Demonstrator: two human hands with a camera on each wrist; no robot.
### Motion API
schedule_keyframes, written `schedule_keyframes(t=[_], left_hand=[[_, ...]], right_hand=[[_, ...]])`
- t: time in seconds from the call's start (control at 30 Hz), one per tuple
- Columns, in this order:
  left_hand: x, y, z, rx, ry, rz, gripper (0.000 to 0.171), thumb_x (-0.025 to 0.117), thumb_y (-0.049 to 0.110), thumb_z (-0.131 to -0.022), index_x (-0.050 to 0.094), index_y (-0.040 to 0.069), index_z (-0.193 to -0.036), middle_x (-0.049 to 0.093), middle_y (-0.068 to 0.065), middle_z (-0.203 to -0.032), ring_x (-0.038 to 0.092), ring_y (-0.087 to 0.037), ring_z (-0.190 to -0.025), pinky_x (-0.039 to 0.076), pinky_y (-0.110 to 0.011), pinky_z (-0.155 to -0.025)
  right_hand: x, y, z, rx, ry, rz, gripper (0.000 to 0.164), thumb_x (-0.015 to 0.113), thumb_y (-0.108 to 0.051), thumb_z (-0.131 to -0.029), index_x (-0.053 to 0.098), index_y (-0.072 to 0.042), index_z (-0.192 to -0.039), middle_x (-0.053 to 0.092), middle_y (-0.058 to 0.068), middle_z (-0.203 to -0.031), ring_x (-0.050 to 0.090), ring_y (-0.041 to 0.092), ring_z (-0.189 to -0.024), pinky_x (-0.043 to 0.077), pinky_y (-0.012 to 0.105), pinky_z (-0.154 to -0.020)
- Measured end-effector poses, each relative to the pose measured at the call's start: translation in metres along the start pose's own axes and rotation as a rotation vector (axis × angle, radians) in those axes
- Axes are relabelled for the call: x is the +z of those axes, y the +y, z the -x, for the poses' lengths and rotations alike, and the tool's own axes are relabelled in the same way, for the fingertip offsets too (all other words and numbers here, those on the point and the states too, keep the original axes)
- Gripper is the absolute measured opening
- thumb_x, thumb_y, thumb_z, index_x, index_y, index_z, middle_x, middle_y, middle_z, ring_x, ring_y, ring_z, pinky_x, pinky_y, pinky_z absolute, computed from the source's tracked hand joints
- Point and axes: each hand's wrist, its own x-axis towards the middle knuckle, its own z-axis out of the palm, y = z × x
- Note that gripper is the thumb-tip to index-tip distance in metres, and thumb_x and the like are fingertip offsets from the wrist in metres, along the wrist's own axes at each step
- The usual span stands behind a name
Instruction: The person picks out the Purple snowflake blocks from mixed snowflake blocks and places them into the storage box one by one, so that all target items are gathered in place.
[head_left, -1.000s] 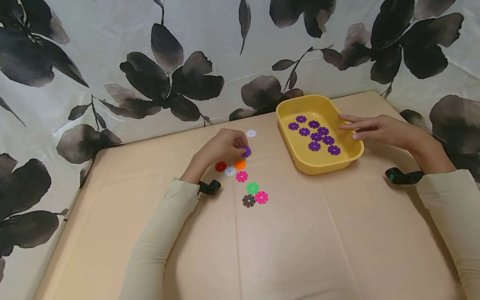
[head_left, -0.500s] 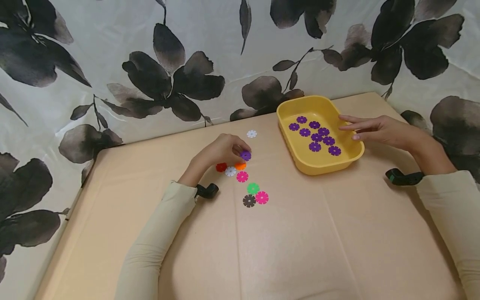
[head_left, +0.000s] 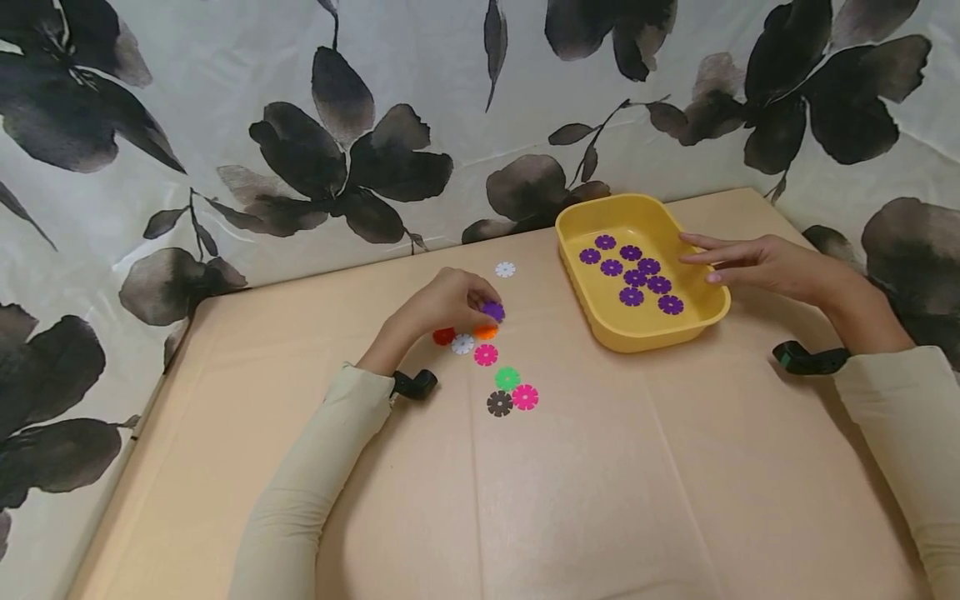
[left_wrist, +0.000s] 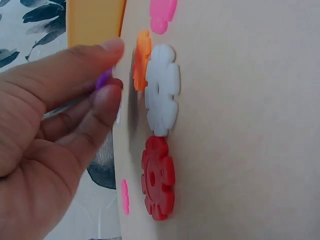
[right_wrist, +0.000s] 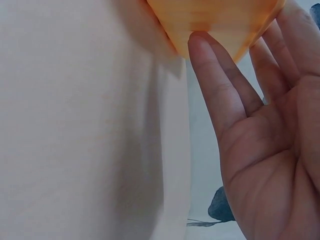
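My left hand (head_left: 442, 302) pinches a purple flower-shaped plastic disc (head_left: 493, 312) between thumb and fingertips, just above the table. Most of this disc (left_wrist: 103, 79) is covered by the fingers in the left wrist view. Close beside the hand lie an orange disc (head_left: 487, 332), a white disc (head_left: 462, 344) and a red disc (head_left: 443, 337). At the right, the straight fingers of my right hand (head_left: 776, 268) touch the near right rim of a yellow tray (head_left: 611, 335). Several purple discs (head_left: 632, 297) lie inside it.
Nearer me on the table lie two pink discs (head_left: 486, 355), a green disc (head_left: 507, 378) and a black disc (head_left: 499, 403). Another white disc (head_left: 506, 269) lies farther back. A floral cloth (head_left: 420, 67) hangs behind the table's back edge.
My left hand has shifted slightly toward me with the purple disc, which now sits closer to the orange disc. The right hand keeps its place at the tray.
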Motion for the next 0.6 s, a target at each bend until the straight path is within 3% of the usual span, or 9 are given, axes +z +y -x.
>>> schedule_keyframes(t=[0.23,0.33,0.47,0.6], left_hand=[[-0.002,0.002,0.001,0.054,0.098,0.052,0.035,0.087,0.027,-0.083,0.077,0.013,-0.113,0.074,0.001,-0.101,0.067,-0.018,-0.096,0.058,-0.030,-0.083],[-0.002,0.005,0.002,0.079,0.139,0.083,0.034,0.087,0.025,-0.083,0.077,0.013,-0.114,0.076,0.000,-0.105,0.070,-0.018,-0.102,0.058,-0.031,-0.089],[-0.001,0.012,0.003,0.101,0.184,0.102,0.036,0.087,0.023,-0.083,0.076,0.012,-0.116,0.077,-0.002,-0.108,0.072,-0.018,-0.105,0.057,-0.032,-0.094],[0.001,0.017,0.003,0.128,0.195,0.109,0.039,0.086,0.019,-0.083,0.076,0.009,-0.119,0.077,-0.004,-0.110,0.073,-0.019,-0.105,0.057,-0.031,-0.094]], right_hand=[[0.000,0.000,0.000,-0.010,0.005,0.002,0.047,0.066,-0.022,-0.101,0.056,-0.013,-0.146,0.026,-0.012,-0.166,0.014,0.017,-0.157,0.027,0.069,-0.113],[0.000,0.000,0.000,-0.016,0.007,0.030,0.047,0.066,-0.022,-0.101,0.056,-0.013,-0.146,0.027,-0.012,-0.166,0.016,0.014,-0.156,0.034,0.045,-0.117],[-0.001,0.001,-0.001,-0.020,0.008,0.052,0.046,0.065,-0.021,-0.101,0.057,-0.013,-0.145,0.029,-0.012,-0.165,0.017,0.012,-0.155,0.036,0.009,-0.100],[-0.002,0.001,-0.001,-0.013,0.007,0.048,0.046,0.065,-0.022,-0.101,0.057,-0.014,-0.145,0.029,-0.012,-0.165,0.017,0.013,-0.156,0.036,0.005,-0.096]])
